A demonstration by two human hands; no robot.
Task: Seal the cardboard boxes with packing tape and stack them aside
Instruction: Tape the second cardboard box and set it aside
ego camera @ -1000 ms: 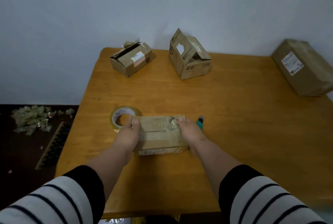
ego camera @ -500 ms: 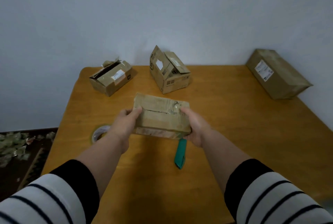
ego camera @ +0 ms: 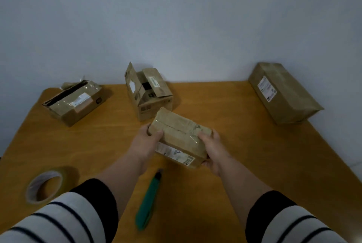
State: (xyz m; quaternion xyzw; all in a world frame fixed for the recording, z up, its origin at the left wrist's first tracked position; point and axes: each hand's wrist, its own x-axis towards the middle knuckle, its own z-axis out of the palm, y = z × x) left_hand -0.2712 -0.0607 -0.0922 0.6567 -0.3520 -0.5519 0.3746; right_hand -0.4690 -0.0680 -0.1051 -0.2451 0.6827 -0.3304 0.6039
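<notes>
- A small brown cardboard box wrapped in glossy clear tape [ego camera: 181,135] is held above the middle of the orange-brown wooden table [ego camera: 254,160], tilted so that its right end sits lower and nearer the person.
- The left hand [ego camera: 146,143] grasps its left end, thumb curled over the top edge; the right hand [ego camera: 212,149] grasps the right end, thumb on top and fingers underneath.
- A white printed label with a barcode lies on the box's near face; the text is too blurred to read.
- Behind it stands a brown cardboard box with raised open flaps [ego camera: 148,94], carrying white stickers and dark printed marks, none legible.
- At far left lies a flat brown box with a gaping top seam [ego camera: 73,101], bearing a pale label and a small dark round mark.
- At far right a long closed brown box [ego camera: 284,94] rests against the wall, its white shipping label unreadable.
- A roll of clear packing tape [ego camera: 46,186] lies near the left sleeve, which hides its lower edge.
- A green utility knife [ego camera: 148,199] lies between the forearms, blurred.
</notes>
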